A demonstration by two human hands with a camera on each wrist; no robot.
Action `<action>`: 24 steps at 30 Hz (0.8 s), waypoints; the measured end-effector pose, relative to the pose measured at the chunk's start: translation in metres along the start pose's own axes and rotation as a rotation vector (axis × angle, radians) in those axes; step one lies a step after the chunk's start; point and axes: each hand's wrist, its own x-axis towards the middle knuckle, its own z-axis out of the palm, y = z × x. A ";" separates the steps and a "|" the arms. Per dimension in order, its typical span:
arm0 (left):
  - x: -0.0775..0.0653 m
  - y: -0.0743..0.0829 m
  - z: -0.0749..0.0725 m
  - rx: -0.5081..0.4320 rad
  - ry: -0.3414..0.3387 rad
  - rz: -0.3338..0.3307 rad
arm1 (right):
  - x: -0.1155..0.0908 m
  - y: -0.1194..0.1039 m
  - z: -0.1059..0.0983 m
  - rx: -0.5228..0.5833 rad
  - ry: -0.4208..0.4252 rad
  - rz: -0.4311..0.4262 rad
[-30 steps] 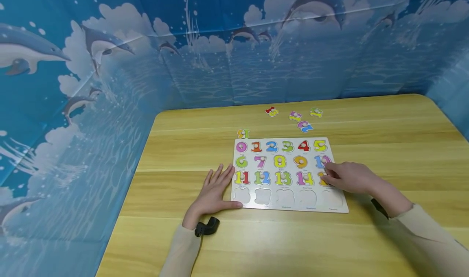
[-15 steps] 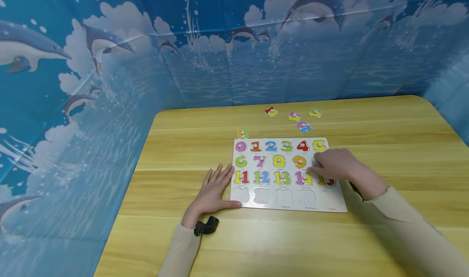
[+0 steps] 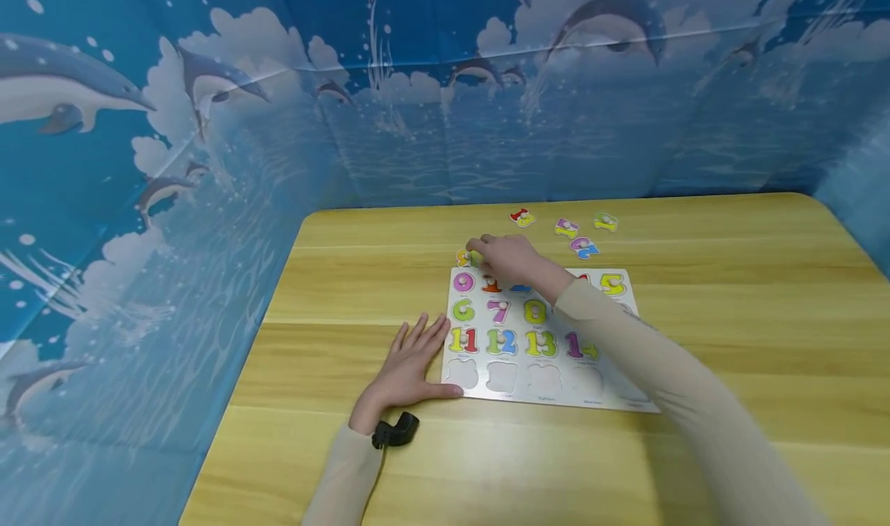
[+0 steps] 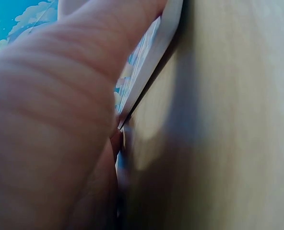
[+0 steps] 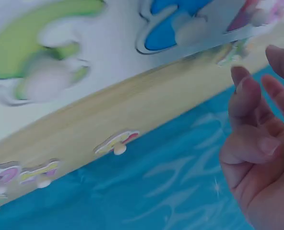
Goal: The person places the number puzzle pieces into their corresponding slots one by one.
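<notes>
A white number puzzle board lies on the table, its upper three rows filled with coloured knobbed numbers and bare recesses in the front row. My left hand is spread flat at the board's left side, the thumb touching its near left corner. Over the far left part of the board reaches my right hand, its fingertips close to an orange and green number piece beyond the far edge. In the right wrist view, the fingers are loosely bent and apart from that piece. The right forearm hides part of the board.
Past the board lie several loose pieces: a red and yellow one, a purple and yellow one, a green and yellow one and a purple and blue one. A dolphin-printed cloth hangs behind the wooden table.
My right hand has left the board's right side, where it touched the number pieces, and swung left and away to the far left edge. The left hand stays in place.
</notes>
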 end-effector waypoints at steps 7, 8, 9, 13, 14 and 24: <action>0.001 0.000 -0.001 0.002 0.004 0.009 | 0.025 -0.004 0.009 -0.055 -0.009 -0.007; 0.001 -0.001 -0.002 0.004 0.006 0.010 | 0.027 -0.004 0.010 -0.064 -0.004 -0.012; 0.001 -0.001 -0.002 0.006 0.007 0.011 | 0.028 -0.004 0.010 -0.071 -0.004 -0.017; 0.002 -0.001 -0.002 0.013 0.000 0.004 | 0.030 -0.002 0.011 -0.093 0.005 -0.030; 0.002 -0.001 -0.002 0.015 -0.001 0.002 | 0.031 -0.001 0.011 -0.100 0.009 -0.032; 0.001 -0.002 -0.001 -0.005 0.010 0.011 | 0.037 0.006 0.015 -0.206 0.037 -0.094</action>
